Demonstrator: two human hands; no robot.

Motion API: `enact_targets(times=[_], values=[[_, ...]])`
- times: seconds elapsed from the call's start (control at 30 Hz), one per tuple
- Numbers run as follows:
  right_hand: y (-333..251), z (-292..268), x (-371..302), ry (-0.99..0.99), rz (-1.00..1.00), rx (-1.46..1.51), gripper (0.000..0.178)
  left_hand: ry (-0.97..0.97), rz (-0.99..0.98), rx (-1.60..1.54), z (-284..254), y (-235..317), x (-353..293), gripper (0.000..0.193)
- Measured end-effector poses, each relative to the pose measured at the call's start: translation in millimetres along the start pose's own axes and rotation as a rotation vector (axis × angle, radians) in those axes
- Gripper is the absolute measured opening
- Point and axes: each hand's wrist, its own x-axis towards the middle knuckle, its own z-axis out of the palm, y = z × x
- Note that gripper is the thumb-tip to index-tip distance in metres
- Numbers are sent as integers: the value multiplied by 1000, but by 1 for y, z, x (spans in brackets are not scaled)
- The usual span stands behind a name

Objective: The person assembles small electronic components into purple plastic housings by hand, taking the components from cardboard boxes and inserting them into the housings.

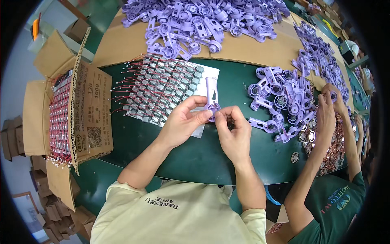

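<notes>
Over the green table, a purple plastic housing point(212, 91) stands with its slotted handle up and its round end down. My left hand point(185, 122) is closed on the round end, thumb and fingers pinching it. From the other side, my right hand point(235, 134) has its thumb and forefinger pressed to the same round end. A small dark thing shows beside my curled right fingers, too hidden to name. Left of the housing, rows of small motors point(162, 87) with thin red wires lie on a white sheet point(209, 73).
At the left stands an open carton point(93, 110) packed with wired motors. Purple housings are heaped on cardboard point(118, 44) at the back. Right of my hands lie assembled housings point(280, 93) and a metal disc point(295, 157). A co-worker's hands point(328, 105) work beside copper-coloured parts point(334, 150).
</notes>
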Motion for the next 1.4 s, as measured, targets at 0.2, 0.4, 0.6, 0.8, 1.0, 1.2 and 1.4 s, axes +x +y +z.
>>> enact_targets(times=[0.2, 0.4, 0.6, 0.8, 1.0, 1.2, 1.4], values=[[-2, 0, 2, -16, -1, -5, 8, 7, 39, 40, 2, 1, 1, 36], [-1, 2, 0, 44, -14, 22, 8, 16, -58, -134, 0, -2, 0, 32], [-8, 0, 1, 54, -115, -109, 6, 8, -26, -129, 5, -2, 0, 30], [-6, -2, 1, 39, -81, -38, 5, -9, 33, -87, 5, -5, -1, 30], [1, -4, 2, 27, -85, 61, 6, -29, 81, -31, 6, -8, 0, 30], [-4, -3, 1, 31, -86, -80, 8, -2, 136, 83, 11, -6, -1, 25], [-9, -16, 5, -198, -37, -129, 19, 191, 93, -46, -6, 3, 6, 20]])
